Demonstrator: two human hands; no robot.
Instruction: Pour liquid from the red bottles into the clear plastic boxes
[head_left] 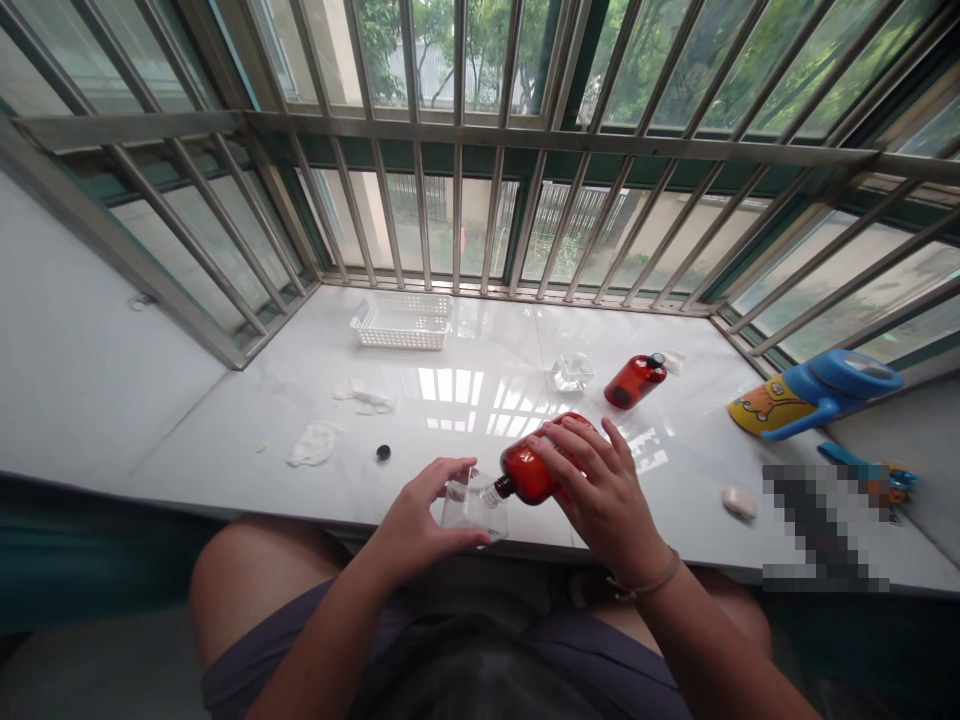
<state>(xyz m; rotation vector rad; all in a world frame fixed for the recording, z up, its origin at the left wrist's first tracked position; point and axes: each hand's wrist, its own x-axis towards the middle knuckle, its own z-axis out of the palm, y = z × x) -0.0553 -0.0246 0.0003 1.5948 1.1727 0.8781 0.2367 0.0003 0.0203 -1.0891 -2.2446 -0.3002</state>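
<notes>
A clear, square-sided container (471,508) is gripped between the thumb and fingers of my left hand (424,515), near the front edge of the white sill. My right hand (600,480) is wrapped round a red-brown bottle (526,468), tilted with its dark neck pointing down and left at the container's opening. Whether liquid is flowing is too small to tell. A small black cap (383,453) lies on the sill to the left. Behind the hands, a second red-brown bottle (634,382) leans at a slant in the view, beside another clear container (573,373).
A white perforated basket (403,325) stands at the back left. Crumpled white tissues (315,443) lie at left. On the right are a blue and yellow cup (814,395), a pale lump (739,503) and a blue-handled tool (862,470). Metal bars (480,125) line the window.
</notes>
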